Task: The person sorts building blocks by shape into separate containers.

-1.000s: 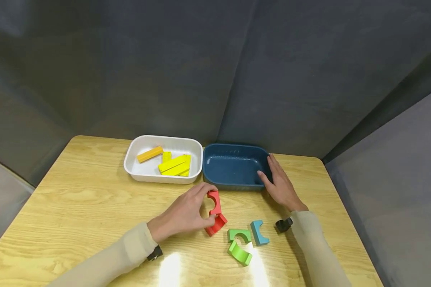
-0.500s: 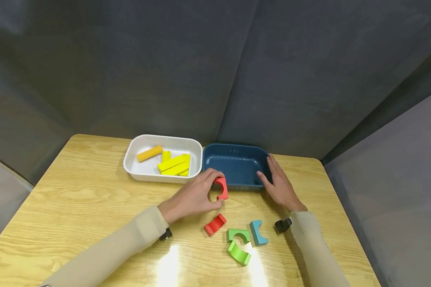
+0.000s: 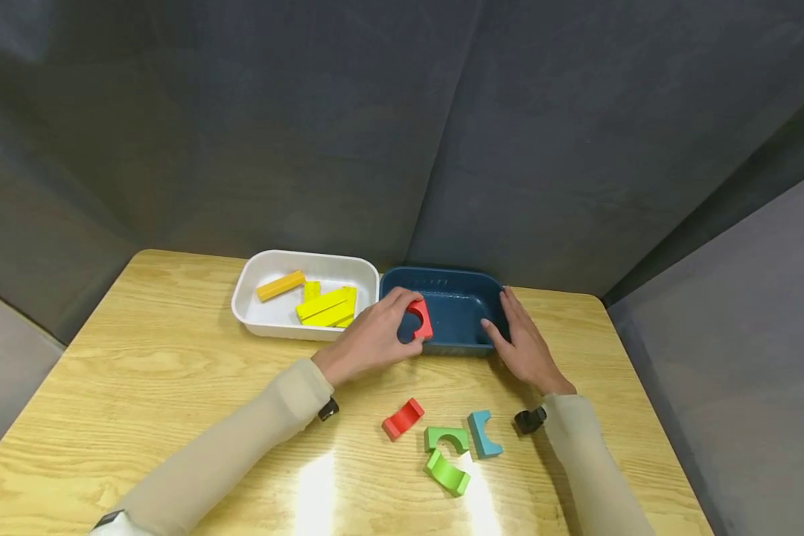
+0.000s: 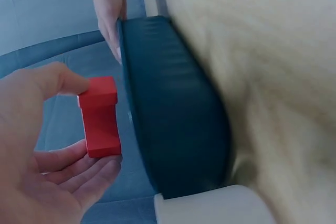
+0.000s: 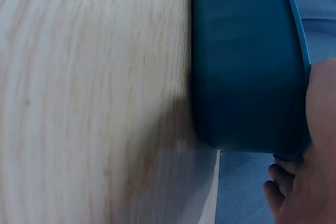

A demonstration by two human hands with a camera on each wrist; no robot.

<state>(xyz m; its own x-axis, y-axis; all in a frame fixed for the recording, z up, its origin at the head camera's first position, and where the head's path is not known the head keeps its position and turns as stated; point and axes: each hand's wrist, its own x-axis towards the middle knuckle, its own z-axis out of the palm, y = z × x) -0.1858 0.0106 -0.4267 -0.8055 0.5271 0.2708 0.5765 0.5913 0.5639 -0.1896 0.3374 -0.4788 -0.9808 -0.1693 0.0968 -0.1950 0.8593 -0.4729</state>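
Between the thumb and fingertips of my left hand (image 3: 374, 333), a red arch block (image 3: 425, 321) is pinched with its notch facing the palm. In the head view it overlaps the near left part of the dark blue bin (image 3: 438, 348). The left wrist view has the same red block (image 4: 101, 129) beside the bin's rim, at rim height or above. My right hand (image 3: 525, 350) holds the bin's right end, thumb over the inside and fingers along the outer wall. The right wrist view shows several fingertips (image 5: 275, 198) below the rim.
A white bin (image 3: 251, 324) with yellow blocks (image 3: 324, 307) and an orange block (image 3: 280, 286) adjoins the blue one. Nearer on the table lie another red arch block (image 3: 403, 419), two green arch blocks (image 3: 447, 473) and a blue arch block (image 3: 484, 435). Dark curtain (image 3: 308, 126) hangs behind.
My left hand has lifted the red arch block away from the other red one and carried it forward and slightly right to the blue bin. The right hand stays in place.
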